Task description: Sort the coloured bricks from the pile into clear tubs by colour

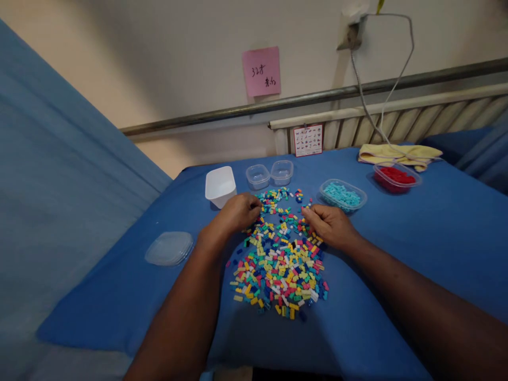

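A loose spread of small toy building bricks [283, 264] in many colours lies on the blue cloth in front of me. My left hand [240, 211] is at the upper left side of the bricks, its fingers curled together and the fingertips down among them. Across from it, my right hand [329, 223] rests by the upper right side with thumb and forefinger pinched. Whatever either hand may hold is too small or too hidden to make out. Just beyond the right hand stands a clear tub of light blue bricks [342, 194].
Behind the left hand is a white tub [220, 185]; beside it stand two clear tubs [257, 175]. Clear lids [170, 248] lie at left. A tub of red bricks [397, 177] and a yellow cloth [397, 153] are at far right. A small picture card [308, 140] leans at the back.
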Demonstrator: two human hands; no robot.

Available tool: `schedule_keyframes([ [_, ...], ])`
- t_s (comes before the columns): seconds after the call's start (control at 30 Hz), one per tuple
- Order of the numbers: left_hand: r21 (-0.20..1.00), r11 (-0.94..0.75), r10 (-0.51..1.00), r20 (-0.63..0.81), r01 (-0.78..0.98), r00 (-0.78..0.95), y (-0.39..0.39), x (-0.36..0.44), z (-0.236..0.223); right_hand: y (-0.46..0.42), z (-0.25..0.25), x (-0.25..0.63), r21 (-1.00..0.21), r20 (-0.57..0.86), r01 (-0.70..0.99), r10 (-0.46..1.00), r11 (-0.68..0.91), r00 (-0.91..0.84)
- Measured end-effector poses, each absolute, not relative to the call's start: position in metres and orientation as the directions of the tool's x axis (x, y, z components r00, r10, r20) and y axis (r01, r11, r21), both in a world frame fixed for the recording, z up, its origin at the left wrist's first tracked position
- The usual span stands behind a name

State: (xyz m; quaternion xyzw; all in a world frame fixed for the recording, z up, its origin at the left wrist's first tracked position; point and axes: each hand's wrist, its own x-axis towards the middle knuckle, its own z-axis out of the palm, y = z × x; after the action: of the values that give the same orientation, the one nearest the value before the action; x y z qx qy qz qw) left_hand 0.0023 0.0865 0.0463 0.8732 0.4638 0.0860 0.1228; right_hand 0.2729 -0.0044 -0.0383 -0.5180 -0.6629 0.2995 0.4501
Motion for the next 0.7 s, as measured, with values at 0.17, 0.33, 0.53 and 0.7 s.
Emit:
schedule_keyframes([
  [0.17, 0.14, -0.573, 0.81, -0.053, 0.808, 0.584, 0.083, 0.015, 0.038, -0.005, -0.039, 0.274, -0.858, 0.281, 0.436, 0.959, 0.272, -0.046],
  [0.33, 0.037, -0.491, 0.86, -0.139, 0.87, 0.491, 0.079, 0.027, 0.039, -0.005, -0.039, 0.274, -0.859, 0.274, 0.436, 0.96, 0.269, -0.051],
  [0.53, 0.041, -0.457, 0.886, -0.064, 0.888, 0.459, 0.076, 0.027, 0.038, -0.006, -0.034, 0.272, -0.844, 0.297, 0.445, 0.952, 0.3, -0.078],
  [0.7, 0.357, -0.489, 0.857, 0.027, 0.796, 0.514, 0.079, 0.045, 0.046, -0.006, -0.028, 0.27, -0.811, 0.324, 0.484, 0.941, 0.328, -0.097],
])
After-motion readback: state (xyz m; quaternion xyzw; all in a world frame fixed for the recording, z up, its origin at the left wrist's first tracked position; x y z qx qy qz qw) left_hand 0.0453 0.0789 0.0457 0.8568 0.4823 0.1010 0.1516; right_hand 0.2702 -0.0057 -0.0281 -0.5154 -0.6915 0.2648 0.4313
